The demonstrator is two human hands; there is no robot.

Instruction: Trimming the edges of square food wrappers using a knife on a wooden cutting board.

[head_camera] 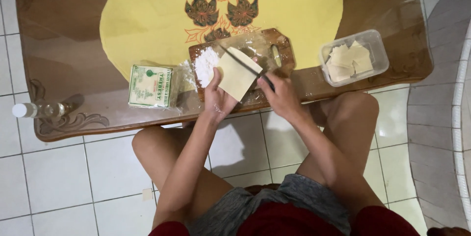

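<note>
My left hand (216, 98) holds a pale square dough sheet (237, 75) by its left edge, lifted over a wooden cutting board (284, 57). My right hand (280, 96) grips a knife (244, 63) whose dark blade lies diagonally across the sheet's upper right side. A heap of white flour (204, 64) sits on the board's left part, just above my left hand.
A green and white packet (151, 86) lies left of the board. A clear plastic tub (354, 57) with several cut dough pieces stands to the right. A clear bottle (40, 110) lies at the table's left edge. The wooden table (59, 30) carries a yellow oval mat (147, 10).
</note>
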